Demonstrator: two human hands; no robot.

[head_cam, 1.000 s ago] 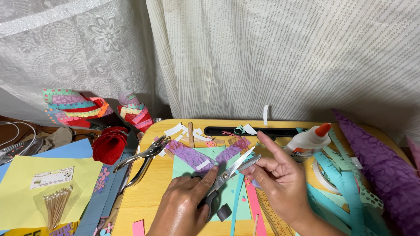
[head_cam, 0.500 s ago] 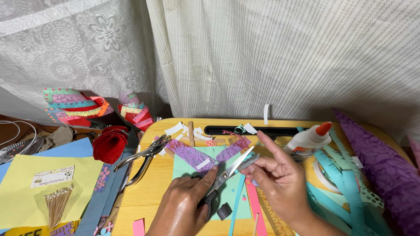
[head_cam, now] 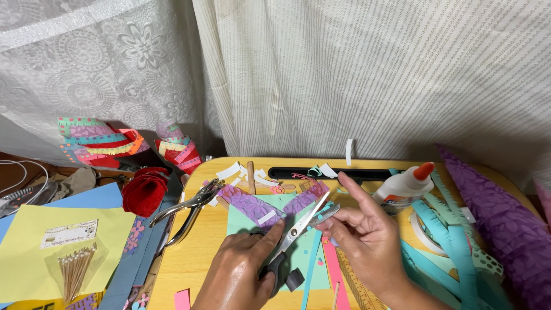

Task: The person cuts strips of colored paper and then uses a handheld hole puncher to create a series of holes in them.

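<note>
My left hand [head_cam: 238, 272] grips the black handles of a pair of scissors [head_cam: 298, 227], whose open blades point up and to the right. My right hand [head_cam: 367, 235] pinches a small teal paper piece [head_cam: 333, 211] at the blade tips. Under the scissors lies a teal paper sheet [head_cam: 241, 218] with two purple patterned strips [head_cam: 252, 204] forming a V on it. All of this sits on a yellow lap table [head_cam: 189, 258].
A hole punch [head_cam: 192, 206] lies left of the teal sheet. A glue bottle [head_cam: 404, 186], teal paper strips [head_cam: 453, 241] and a purple patterned paper cone [head_cam: 499, 224] lie at the right. A red felt roll [head_cam: 143, 189], a yellow sheet [head_cam: 34, 252] and a packet of sticks [head_cam: 74, 267] are off to the left.
Both hands stay in nearly the same place. The scissors have shifted slightly up toward the paper piece in my right hand.
</note>
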